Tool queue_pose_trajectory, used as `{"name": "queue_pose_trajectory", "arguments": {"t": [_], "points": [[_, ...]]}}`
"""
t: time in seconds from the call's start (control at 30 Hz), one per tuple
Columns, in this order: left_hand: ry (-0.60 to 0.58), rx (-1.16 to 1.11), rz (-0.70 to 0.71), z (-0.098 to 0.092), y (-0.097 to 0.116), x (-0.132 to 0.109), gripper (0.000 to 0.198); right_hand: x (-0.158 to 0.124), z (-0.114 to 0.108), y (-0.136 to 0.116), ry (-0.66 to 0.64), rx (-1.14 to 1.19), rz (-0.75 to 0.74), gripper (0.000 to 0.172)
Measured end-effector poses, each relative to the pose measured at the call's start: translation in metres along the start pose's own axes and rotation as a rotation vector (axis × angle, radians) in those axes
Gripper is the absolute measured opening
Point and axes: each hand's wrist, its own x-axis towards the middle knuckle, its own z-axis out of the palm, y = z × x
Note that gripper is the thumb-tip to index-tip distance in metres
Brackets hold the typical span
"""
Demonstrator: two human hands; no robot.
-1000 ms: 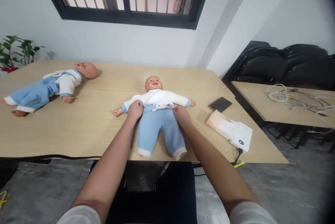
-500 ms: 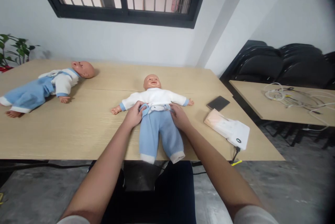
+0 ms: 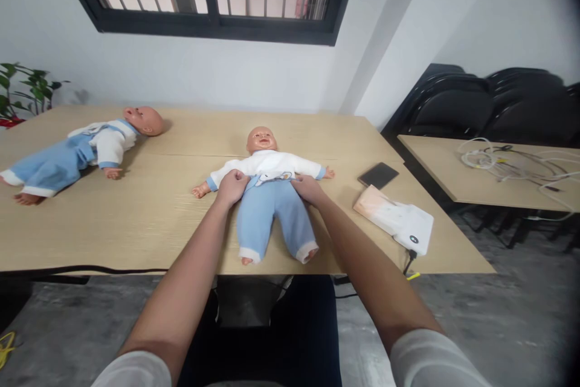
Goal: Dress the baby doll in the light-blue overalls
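Observation:
A baby doll (image 3: pixel 267 169) in a white top lies on its back in the middle of the wooden table (image 3: pixel 149 224). It wears light blue trousers (image 3: pixel 272 218), and both its feet show at the cuffs near the table's front edge. My left hand (image 3: pixel 232 186) is closed on the trousers' waistband at the doll's right side. My right hand (image 3: pixel 307 188) grips the waistband at the other side. A white bib flap lies between my hands.
A second dressed doll (image 3: pixel 77 151) lies at the table's far left. A dark phone (image 3: pixel 378 175) and a white pouch (image 3: pixel 399 221) with a cable sit to the right. A potted plant (image 3: pixel 22 88), a side table (image 3: pixel 489 179) with cords and black chairs (image 3: pixel 489 109) stand around.
The blue trousers have been pulled up the doll's body: the waistband sits higher and the doll's feet now stick out of the cuffs. Both hands moved up with it.

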Motion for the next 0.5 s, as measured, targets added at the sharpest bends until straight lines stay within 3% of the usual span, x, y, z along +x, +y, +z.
{"name": "queue_pose_trajectory", "arguments": {"t": [0.07,0.13,0.23,0.3,0.37,0.43,0.5], "points": [[-0.012,-0.038,0.068,-0.007,0.004,-0.01,0.015,-0.003,-0.001,0.002,0.054,0.007,-0.001,0.013],[0.032,-0.042,0.218,-0.019,0.01,-0.029,0.027,-0.016,-0.005,0.002,0.195,0.009,-0.052,0.02],[0.055,0.025,0.454,-0.038,0.018,-0.07,0.025,-0.066,-0.015,-0.008,0.364,-0.017,-0.169,0.028],[-0.055,0.049,0.522,-0.048,0.023,-0.097,0.022,-0.121,-0.015,-0.022,0.277,-0.096,-0.23,0.023],[-0.197,0.052,0.546,-0.052,0.025,-0.117,0.026,-0.183,-0.003,-0.035,0.07,-0.172,-0.317,0.025],[-0.331,0.064,0.562,-0.051,0.025,-0.126,0.031,-0.237,0.024,-0.042,-0.176,-0.192,-0.464,0.032],[-0.418,0.104,0.579,-0.045,0.024,-0.128,0.029,-0.271,0.058,-0.041,-0.215,-0.189,-0.451,0.035]]}}
